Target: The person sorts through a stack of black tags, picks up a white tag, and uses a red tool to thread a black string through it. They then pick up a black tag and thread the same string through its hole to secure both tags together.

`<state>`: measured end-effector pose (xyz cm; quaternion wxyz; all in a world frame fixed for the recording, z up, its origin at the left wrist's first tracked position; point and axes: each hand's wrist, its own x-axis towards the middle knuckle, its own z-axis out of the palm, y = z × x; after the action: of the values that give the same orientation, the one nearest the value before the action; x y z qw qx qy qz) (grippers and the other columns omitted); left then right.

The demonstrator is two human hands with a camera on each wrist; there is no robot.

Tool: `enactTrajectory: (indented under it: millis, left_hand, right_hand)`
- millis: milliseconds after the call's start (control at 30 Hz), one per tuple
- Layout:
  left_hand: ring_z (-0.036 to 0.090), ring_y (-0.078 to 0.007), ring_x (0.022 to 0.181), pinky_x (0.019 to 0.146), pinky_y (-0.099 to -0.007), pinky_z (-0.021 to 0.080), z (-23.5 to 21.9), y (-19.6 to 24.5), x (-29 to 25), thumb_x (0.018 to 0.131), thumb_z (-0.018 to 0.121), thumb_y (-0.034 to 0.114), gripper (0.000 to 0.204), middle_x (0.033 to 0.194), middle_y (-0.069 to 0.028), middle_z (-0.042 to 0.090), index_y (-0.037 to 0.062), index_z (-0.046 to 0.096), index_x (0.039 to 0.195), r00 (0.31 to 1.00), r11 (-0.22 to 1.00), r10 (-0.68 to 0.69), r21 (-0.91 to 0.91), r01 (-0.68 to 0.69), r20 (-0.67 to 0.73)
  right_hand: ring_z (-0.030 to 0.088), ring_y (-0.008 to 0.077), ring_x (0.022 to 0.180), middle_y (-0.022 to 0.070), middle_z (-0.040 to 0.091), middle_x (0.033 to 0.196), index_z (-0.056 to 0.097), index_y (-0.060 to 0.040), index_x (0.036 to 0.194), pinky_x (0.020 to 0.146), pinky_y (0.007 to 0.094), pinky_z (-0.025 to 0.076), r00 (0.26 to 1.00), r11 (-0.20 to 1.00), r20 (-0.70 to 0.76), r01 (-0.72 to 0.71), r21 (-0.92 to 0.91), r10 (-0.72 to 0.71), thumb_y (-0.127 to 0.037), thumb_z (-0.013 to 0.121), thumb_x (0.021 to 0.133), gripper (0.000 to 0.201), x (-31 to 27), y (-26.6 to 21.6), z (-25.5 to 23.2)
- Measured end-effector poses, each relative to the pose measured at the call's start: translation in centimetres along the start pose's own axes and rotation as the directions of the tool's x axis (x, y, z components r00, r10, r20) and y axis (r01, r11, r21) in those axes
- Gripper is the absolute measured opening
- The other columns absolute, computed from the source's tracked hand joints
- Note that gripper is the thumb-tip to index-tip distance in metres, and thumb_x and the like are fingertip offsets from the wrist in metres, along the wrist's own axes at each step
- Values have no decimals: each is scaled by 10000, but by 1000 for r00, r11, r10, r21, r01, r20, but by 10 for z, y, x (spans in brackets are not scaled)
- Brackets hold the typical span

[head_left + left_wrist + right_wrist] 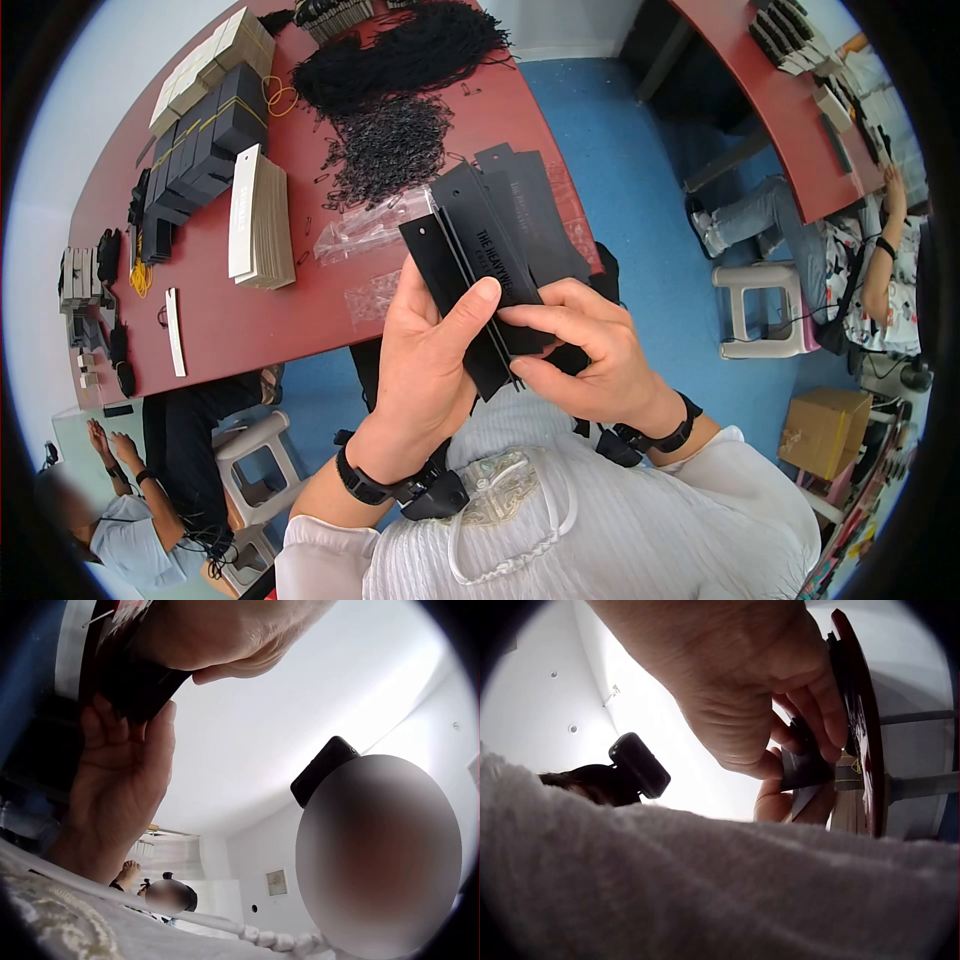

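In the head view, several black printed cards [505,235] with punched holes fan out above the lap, near the table edge. The left hand [425,365] grips the lower left of the stack, its thumb lying across the front. From the lower right, the right hand [590,350] pinches the cards between thumb and fingers. The left wrist view shows the dark cards [142,690] between both hands. In the right wrist view, the right hand [742,690] bends over a dark card [806,765], with fingertips of the other hand below it.
On the red table [200,335] are a heap of black safety pins [390,145], black cords [400,55], a clear plastic bag [375,225], a white card stack [262,220] and banded dark blocks [210,140]. Other people sit at left and right, near stools [765,310].
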<state>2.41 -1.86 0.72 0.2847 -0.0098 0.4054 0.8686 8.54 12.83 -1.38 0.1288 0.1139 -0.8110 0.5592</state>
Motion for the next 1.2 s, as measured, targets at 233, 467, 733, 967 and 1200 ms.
enactTrajectory:
  millis: [233,467,733,967,1200]
  left_hand:
    - [582,-165,1005,860,-315,511,0,1,-1,901,519,-1,369,1137,-96,551,40,399,1247,1000,1000,-3,0,3,4]
    - [602,-211,982,812,-356,547,1,-1,1,900,498,-1,338,1105,-118,558,31,407,1224,999,1000,28,-8,-28,-25]
    - [570,-167,1026,876,-317,494,1,2,0,894,515,-14,388,1142,-82,547,48,403,1260,1000,1000,14,-13,-14,-5]
    - [507,-189,1136,976,-342,424,-2,1,1,897,529,10,440,1243,-107,491,59,366,1303,997,999,33,29,-31,-63]
    - [469,-269,1223,994,-358,441,-2,9,2,905,497,28,474,1340,-198,424,43,334,1350,988,994,100,44,-96,-121]
  right_hand:
    - [612,152,703,109,552,885,626,31,1059,592,234,535,1000,1000,3,16,-10,-16,-41,720,700,378,1,-1,-1]
    - [611,151,709,106,552,880,627,30,1061,594,233,536,1000,1000,11,19,-10,-19,-39,721,701,379,1,0,-1]
    - [609,149,707,101,552,876,628,24,1064,596,233,539,1000,1000,9,22,-16,-22,-27,707,714,363,2,0,-2]
    - [574,120,629,94,558,854,648,-4,1043,531,222,492,999,993,-32,26,-116,-30,32,652,732,313,3,-1,-10]
    - [506,67,566,58,579,837,665,-16,1023,498,207,396,974,989,-213,-103,-103,79,68,583,767,282,7,11,-37]
